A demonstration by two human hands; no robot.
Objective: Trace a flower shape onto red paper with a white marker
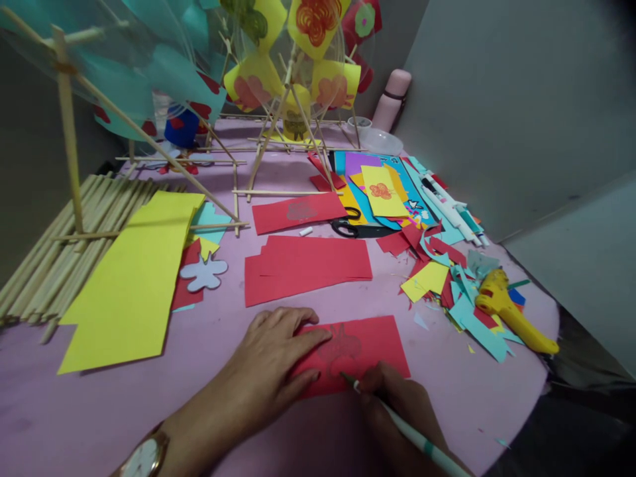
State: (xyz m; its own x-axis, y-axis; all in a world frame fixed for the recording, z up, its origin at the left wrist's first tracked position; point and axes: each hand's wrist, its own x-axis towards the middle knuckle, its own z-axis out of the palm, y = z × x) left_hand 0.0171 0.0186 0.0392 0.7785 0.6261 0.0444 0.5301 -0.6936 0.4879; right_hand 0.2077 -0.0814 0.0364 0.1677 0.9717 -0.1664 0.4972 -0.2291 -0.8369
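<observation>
While your right hand (400, 405) grips a slim white-and-green pen (415, 438), your spread left hand (278, 351) rests on a rectangular red paper sheet (381, 344), lower centre of frame; likely light, easily creased: hold its edges.

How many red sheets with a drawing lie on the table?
2: the near sheet, under the left hand and the pen; the far sheet, beyond the red stack. The stack may hide others.
</observation>
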